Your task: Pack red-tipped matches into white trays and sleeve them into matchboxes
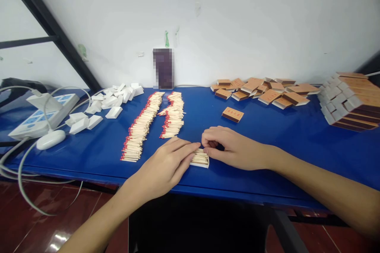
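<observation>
Left hand (170,163) is lying over matches (200,157) in a white tray (204,166), lower centre; right hand (233,148) is resting bent-fingered at its right end. Whether either's clamping, I cannot tell; light pressure should be keeping matches parallel.

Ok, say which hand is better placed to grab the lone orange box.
Probably the right hand: it is nearer the lone orange box, while the left hand covers part of the match tray.
</observation>
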### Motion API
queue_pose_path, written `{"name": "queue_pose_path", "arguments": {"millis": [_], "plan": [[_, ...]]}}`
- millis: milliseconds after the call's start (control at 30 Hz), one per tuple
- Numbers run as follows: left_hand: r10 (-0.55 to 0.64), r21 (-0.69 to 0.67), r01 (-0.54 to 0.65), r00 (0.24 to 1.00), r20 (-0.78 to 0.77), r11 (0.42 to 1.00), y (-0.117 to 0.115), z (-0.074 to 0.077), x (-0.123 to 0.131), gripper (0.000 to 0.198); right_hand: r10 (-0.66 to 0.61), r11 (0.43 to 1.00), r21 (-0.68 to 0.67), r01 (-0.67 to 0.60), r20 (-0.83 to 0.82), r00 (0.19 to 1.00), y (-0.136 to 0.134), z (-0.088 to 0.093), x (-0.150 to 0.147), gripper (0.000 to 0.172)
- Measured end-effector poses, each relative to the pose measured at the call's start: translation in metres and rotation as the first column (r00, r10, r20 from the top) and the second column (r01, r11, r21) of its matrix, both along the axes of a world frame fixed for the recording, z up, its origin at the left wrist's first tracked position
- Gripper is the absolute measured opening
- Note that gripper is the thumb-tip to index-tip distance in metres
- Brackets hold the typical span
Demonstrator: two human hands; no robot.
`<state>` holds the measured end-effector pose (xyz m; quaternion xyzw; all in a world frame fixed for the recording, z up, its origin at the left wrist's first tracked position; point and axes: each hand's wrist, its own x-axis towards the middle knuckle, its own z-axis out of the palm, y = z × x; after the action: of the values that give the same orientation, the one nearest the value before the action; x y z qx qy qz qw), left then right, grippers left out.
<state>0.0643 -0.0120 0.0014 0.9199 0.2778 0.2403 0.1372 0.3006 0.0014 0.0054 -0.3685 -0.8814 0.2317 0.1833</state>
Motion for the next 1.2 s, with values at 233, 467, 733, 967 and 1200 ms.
{"name": "queue_pose_path", "arguments": {"millis": [233, 467, 733, 967, 1200], "plan": [[0.017, -0.072, -0.016, 1.0, 0.003, 0.997, 0.001, -0.0005, -0.0003, 0.021, -0.015, 0.999, -0.031, 0.015, 0.003, 1.0, -0.0035, 0.0037, 0.0002, 0.028], [0.037, -0.075, -0.033, 0.998, 0.052, 0.997, 0.0005, -0.002, 0.0016, 0.017, -0.016, 1.0, -0.001, 0.016, 0.028, 0.999, -0.0033, 0.0013, -0.0004, 0.02], [0.085, -0.171, -0.067, 0.991, 0.103, 0.983, 0.0031, 0.0002, 0.0017, 0.015, 0.007, 1.0, 0.027, -0.005, -0.079, 0.997, -0.0057, 0.0013, -0.0003, 0.023], [0.074, -0.159, -0.058, 0.992, 0.101, 0.986, 0.0026, 0.0009, 0.003, 0.014, 0.002, 0.999, 0.035, -0.002, -0.009, 1.0, -0.0087, 0.0023, -0.0036, 0.022], [0.044, -0.127, -0.034, 0.996, 0.08, 0.991, 0.0014, -0.0006, 0.003, 0.017, 0.006, 0.999, 0.032, -0.005, -0.029, 1.0, -0.0073, 0.0013, -0.0039, 0.017]]}}
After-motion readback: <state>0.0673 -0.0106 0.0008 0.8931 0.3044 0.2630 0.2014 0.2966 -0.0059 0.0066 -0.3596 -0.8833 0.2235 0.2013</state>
